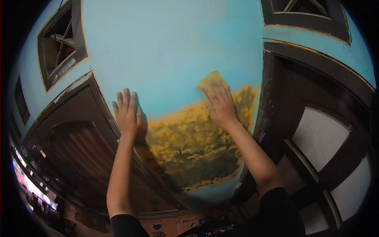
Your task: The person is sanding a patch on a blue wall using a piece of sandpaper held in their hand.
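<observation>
A wall (pixel 171 53) painted light blue stands before me, with a mottled yellow, orange and dark painted area (pixel 189 142) across its lower part. My right hand (pixel 221 103) presses a yellow cloth or sponge sheet (pixel 212 77) flat against the wall, at the upper edge of the yellow area. Bare and with fingers slightly spread, my left hand (pixel 127 115) rests on the wall further left, beside the edge of a brown door frame. Nothing shows in its fingers. The part of the sheet under my right palm is hidden.
A brown wooden door (pixel 80 151) with a curtained panel is at the left, below a framed vent opening (pixel 60 44). At the right are a dark door frame (pixel 268 97) and pale panels (pixel 321 137). Lettering shows on an orange surface (pixel 177 226) low down.
</observation>
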### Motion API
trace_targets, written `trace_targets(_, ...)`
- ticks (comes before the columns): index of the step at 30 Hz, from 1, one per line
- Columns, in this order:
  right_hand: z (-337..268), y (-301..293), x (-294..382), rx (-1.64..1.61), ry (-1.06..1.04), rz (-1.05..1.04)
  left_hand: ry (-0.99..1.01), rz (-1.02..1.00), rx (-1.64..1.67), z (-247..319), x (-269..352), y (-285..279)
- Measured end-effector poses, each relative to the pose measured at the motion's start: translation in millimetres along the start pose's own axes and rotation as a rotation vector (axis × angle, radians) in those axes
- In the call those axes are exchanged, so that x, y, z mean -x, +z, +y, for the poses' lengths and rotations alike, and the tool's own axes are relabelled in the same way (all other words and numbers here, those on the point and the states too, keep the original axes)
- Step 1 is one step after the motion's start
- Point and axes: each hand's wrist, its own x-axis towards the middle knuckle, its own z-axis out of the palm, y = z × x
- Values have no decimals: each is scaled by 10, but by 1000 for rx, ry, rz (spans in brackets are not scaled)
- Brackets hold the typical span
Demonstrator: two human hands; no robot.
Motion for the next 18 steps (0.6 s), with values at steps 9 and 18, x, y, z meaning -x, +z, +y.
trace_targets(9, -531, -539, -129, -615, -67, -342, -117, -298, 902, 1062, -78, -476)
trace_targets(18, -527, -598, -13, -790, 200, -292, -628, -537, 1441, 1235, 135, -601)
